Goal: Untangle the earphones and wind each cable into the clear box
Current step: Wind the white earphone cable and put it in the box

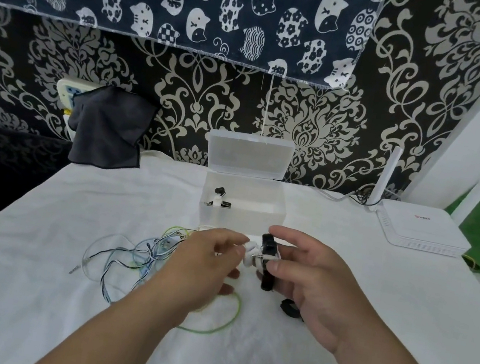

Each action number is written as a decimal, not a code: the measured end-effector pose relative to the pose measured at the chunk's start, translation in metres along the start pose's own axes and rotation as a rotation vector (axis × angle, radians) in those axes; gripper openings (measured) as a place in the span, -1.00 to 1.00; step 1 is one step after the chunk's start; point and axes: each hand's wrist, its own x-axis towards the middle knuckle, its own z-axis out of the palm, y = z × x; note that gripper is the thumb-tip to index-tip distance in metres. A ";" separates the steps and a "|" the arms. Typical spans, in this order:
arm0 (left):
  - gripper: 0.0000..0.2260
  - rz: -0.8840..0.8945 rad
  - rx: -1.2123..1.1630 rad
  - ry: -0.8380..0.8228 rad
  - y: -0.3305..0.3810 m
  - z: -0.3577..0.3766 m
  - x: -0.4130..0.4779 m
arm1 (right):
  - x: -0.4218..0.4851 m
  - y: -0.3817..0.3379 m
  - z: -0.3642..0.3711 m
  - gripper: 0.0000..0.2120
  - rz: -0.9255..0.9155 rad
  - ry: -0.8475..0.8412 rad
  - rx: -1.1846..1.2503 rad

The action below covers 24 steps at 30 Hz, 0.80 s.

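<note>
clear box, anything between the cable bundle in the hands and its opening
Nothing visible does. The clear box sits just beyond the white cable bundle, lid up. The left hand pinches the bundle, the right hand its black strap. A small earphone piece lies in its left end.

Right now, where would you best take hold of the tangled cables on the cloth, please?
Probably pinch the metal plug at the tangle's left end, coming from the left: it lies flat on the cloth, clear of the loops, so little else should lift.
</note>
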 end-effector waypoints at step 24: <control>-0.76 0.335 0.561 0.133 -0.001 -0.050 0.023 | 0.188 -0.025 0.061 -0.86 0.057 0.025 -1.479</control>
